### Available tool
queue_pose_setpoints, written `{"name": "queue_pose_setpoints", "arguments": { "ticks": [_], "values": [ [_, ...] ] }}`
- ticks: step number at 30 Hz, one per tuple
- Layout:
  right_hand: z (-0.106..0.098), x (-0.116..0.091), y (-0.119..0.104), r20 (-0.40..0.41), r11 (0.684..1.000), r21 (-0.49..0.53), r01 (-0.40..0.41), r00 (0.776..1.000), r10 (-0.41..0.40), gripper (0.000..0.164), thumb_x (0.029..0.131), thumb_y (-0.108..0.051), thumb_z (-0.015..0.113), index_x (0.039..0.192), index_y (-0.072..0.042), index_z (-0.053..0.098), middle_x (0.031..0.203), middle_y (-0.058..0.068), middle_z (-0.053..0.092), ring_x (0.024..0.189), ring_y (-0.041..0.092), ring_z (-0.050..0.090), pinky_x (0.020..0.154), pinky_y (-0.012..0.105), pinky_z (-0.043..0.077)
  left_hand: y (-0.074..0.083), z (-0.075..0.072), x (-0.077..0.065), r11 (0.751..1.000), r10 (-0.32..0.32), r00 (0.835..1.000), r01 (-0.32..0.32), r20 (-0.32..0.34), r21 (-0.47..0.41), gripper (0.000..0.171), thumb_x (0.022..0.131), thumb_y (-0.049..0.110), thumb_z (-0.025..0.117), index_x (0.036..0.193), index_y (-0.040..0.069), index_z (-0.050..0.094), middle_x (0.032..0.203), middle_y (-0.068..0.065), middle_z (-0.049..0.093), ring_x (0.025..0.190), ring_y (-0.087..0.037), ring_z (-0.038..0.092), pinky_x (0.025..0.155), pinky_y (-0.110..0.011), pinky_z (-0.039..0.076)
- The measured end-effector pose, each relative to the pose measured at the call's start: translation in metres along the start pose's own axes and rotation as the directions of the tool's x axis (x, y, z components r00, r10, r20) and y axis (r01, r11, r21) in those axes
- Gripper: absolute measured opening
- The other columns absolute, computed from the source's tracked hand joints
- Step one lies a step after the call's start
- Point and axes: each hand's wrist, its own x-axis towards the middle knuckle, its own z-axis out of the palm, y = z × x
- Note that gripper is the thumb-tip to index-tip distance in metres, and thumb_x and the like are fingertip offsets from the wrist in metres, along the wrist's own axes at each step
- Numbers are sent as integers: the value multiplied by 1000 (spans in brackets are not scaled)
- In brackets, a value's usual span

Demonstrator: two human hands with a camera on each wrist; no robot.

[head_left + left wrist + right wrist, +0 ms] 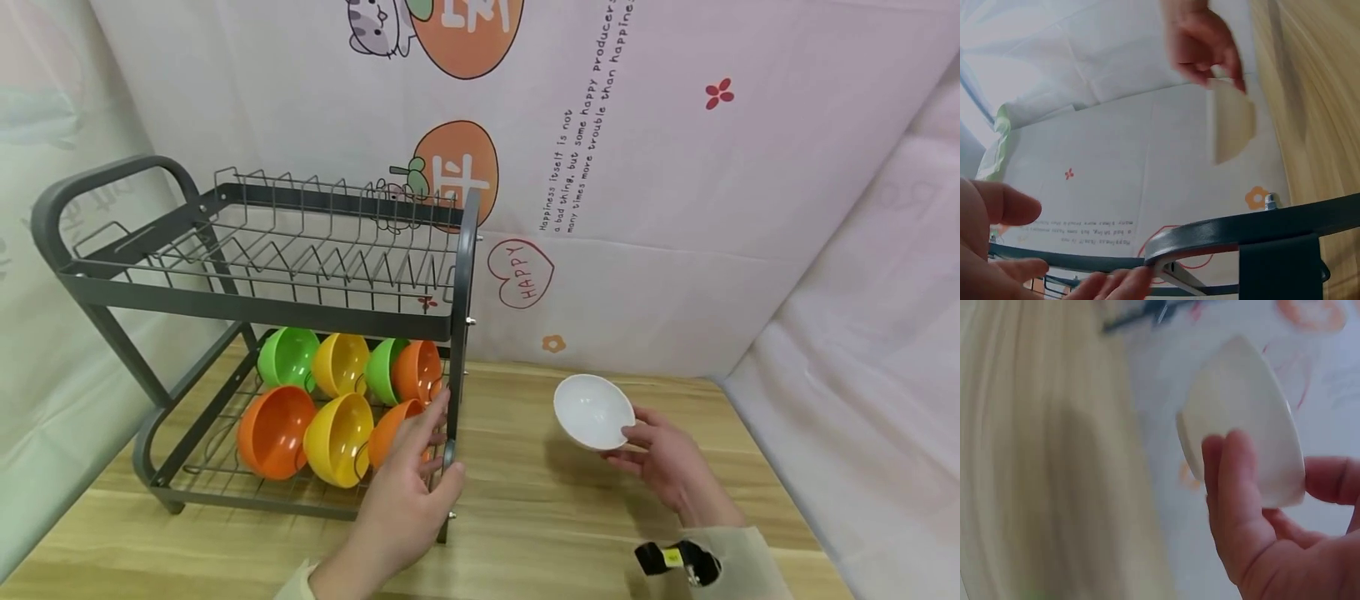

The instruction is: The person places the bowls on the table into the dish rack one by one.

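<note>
A white bowl is held above the wooden table, right of the rack, tilted in the head view. My right hand pinches its right rim, thumb at the rim and fingers against the outside, as the right wrist view shows with the bowl side-on. My left hand is in front of the rack's right end, fingers extended and thumb apart, holding nothing. It partly hides an orange bowl on the lower tier. Whether its fingers touch the rack frame I cannot tell.
A dark two-tier dish rack stands at left, its upper tier made of wire slots. On its lower tier lean several bowls, among them green, yellow and orange. A printed cloth hangs behind the wooden table.
</note>
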Motion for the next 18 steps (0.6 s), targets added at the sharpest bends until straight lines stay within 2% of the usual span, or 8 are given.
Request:
{"name": "queue_pose_setpoints", "arguments": {
  "ticks": [2,4,7,9,11,13,15,18],
  "values": [
    [11,-16,-6,82,1000,-6,12,997,-12,65,99,-3,51,155,1,18,142,30,30,93,36,68,86,44,56,1,2,-1,1000,3,1000,-4,-27,-19,60,93,12,64,147,30,44,128,-2,47,111,-21,50,92,-32,52],
    [21,-32,-11,191,999,2,35,981,-35,59,98,-4,53,152,-1,28,140,28,37,94,37,68,87,46,56,3,3,-2,997,1,1000,-2,-15,-72,50,93,13,66,139,24,51,122,-4,49,107,-22,53,86,-31,54],
    [35,-52,-15,352,997,36,75,932,-83,43,98,-2,52,140,-5,44,127,22,54,95,36,69,87,49,55,4,6,-3,964,-17,994,44,105,-263,52,95,16,68,143,19,50,131,-10,47,114,-25,56,85,-33,56],
    [43,-63,-16,446,994,70,89,888,-111,36,99,1,49,134,-8,50,119,20,61,95,36,69,88,51,54,3,8,-3,900,-31,976,121,216,-420,61,96,17,68,151,17,41,142,-16,40,118,-30,56,87,-39,56],
    [51,-71,-16,510,991,95,94,850,-130,35,99,3,47,132,-8,51,118,21,63,97,37,69,88,53,53,1,10,-3,806,-38,951,211,306,-553,68,97,15,67,156,15,34,147,-22,33,117,-33,57,87,-47,55],
    [57,-78,-15,548,990,103,95,826,-136,36,99,4,46,134,-7,51,121,22,62,99,39,68,88,55,53,-1,12,-3,725,-40,933,274,359,-632,71,97,12,66,158,14,30,148,-26,30,113,-35,59,86,-52,54],
    [62,-82,-14,571,990,99,101,809,-140,38,100,4,46,136,-4,49,123,24,60,99,40,67,88,55,53,-3,14,-4,669,-47,921,316,387,-673,69,97,9,65,158,15,31,146,-27,32,109,-34,61,86,-55,53],
    [67,-87,-13,588,991,91,98,797,-133,39,100,3,46,138,-2,47,124,25,59,99,41,67,88,56,52,-5,14,-5,625,-48,916,338,398,-704,66,97,6,63,156,14,34,141,-27,36,104,-34,62,85,-56,53]
  ]
}}
